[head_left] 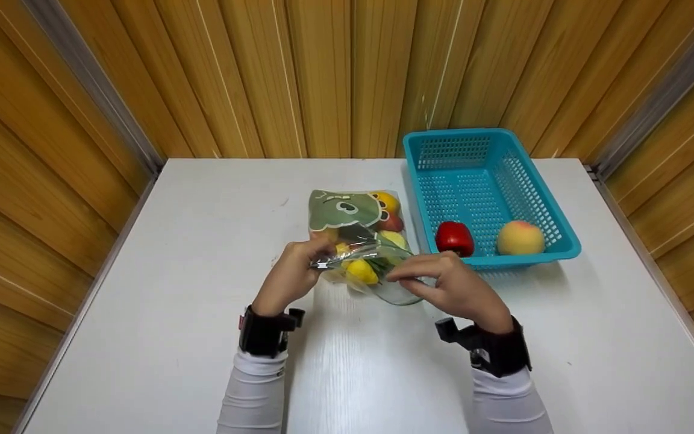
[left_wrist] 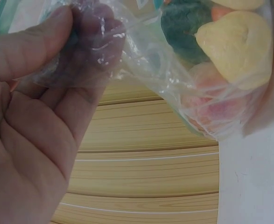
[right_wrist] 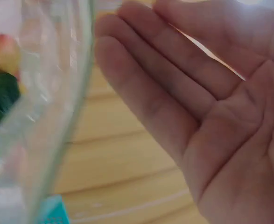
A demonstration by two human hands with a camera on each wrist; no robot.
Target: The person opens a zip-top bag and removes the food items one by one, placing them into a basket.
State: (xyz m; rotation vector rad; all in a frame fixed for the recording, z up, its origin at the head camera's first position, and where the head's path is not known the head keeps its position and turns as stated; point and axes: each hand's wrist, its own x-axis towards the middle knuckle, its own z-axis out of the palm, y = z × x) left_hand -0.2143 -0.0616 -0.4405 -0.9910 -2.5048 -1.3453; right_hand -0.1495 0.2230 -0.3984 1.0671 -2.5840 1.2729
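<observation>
A clear plastic bag (head_left: 356, 211) with a green cartoon print lies on the white table, filled with toy fruit and vegetables. Through its plastic I see a yellow lemon-like piece (head_left: 361, 272) near the mouth, and a pale yellow pear-shaped piece (left_wrist: 239, 49) beside a dark green one (left_wrist: 186, 28). My left hand (head_left: 293, 274) pinches the left side of the bag's mouth between thumb and fingers. At the right side, my right hand (head_left: 452, 286) has its fingers extended, with fingertips right at the bag's green rim (right_wrist: 83, 93). The mouth gapes between both hands.
A turquoise plastic basket (head_left: 549, 193) stands behind and to the right of the bag. Inside, near its front wall, are a red apple-like fruit (head_left: 454, 238) and a peach (head_left: 520, 237). Wood-patterned walls (head_left: 323, 78) enclose the table (head_left: 202, 241) at the back and sides.
</observation>
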